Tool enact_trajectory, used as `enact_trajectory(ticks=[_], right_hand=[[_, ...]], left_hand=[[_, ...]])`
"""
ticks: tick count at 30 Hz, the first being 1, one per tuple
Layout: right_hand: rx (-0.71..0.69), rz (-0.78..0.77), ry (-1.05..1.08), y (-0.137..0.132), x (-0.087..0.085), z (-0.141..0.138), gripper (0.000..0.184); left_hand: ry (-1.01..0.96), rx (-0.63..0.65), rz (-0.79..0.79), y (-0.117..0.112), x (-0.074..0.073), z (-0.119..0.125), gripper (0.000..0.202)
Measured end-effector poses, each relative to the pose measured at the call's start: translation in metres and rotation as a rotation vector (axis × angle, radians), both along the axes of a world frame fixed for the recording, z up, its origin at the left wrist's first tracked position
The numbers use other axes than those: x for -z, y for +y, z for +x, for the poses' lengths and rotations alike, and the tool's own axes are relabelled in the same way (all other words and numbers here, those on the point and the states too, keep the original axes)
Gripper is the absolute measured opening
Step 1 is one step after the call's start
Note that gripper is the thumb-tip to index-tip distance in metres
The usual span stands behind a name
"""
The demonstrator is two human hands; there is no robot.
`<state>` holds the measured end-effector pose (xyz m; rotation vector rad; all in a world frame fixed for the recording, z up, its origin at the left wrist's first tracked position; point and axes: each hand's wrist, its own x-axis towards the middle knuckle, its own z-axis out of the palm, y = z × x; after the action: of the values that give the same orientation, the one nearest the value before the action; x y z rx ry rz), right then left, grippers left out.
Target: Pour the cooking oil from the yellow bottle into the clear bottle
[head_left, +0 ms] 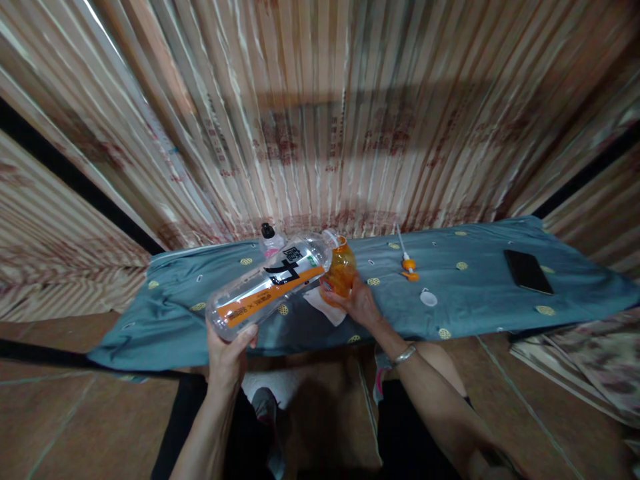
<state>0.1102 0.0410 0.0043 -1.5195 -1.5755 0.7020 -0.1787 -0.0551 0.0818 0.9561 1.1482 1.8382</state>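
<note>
Over blue cloth (477,300), holds a tilted clear bottle (267,287) with left hand (229,350) curled round its base, and an orange bottle (339,270) with right hand (362,303) wrapped against its side.

A large clear plastic drink bottle (267,287), printed with bold black characters and an orange band, is held aslant, its base low at the left and its shoulder raised to the right, near the top of a rounded, translucent orange bottle (340,270), which is held roughly upright, its pump off
</note>
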Motion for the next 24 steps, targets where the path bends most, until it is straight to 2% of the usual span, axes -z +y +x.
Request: enact_trajectory(ticks=[6, 9, 15, 19, 22, 24], right_hand=[[0.020, -0.013, -0.048, 0.000, -0.001, 0.001, 0.073], [0.009, 0.009, -0.020, 0.000, -0.001, 0.001, 0.076], [0.023, 0.028, -0.011, -0.001, -0.001, -0.001, 0.074], [0.016, 0.029, -0.008, -0.001, -0.003, -0.001, 0.073], [0.012, 0.018, 0.002, -0.002, -0.005, -0.001, 0.074], [0.012, 0.014, 0.008, -0.002, -0.006, -0.002, 0.075]], left_hand=[[0.031, 0.006, 0.000, 0.000, 0.004, -0.009, 0.079], [0.070, 0.072, -0.041, 0.001, 0.011, -0.018, 0.077], [0.025, -0.047, -0.017, 0.001, 0.010, -0.011, 0.083], [0.045, -0.041, -0.037, 0.001, 0.008, -0.010, 0.081], [0.061, -0.014, -0.046, 0.001, 0.012, -0.013, 0.086], [0.059, -0.056, -0.021, 0.001, 0.016, -0.016, 0.083]])
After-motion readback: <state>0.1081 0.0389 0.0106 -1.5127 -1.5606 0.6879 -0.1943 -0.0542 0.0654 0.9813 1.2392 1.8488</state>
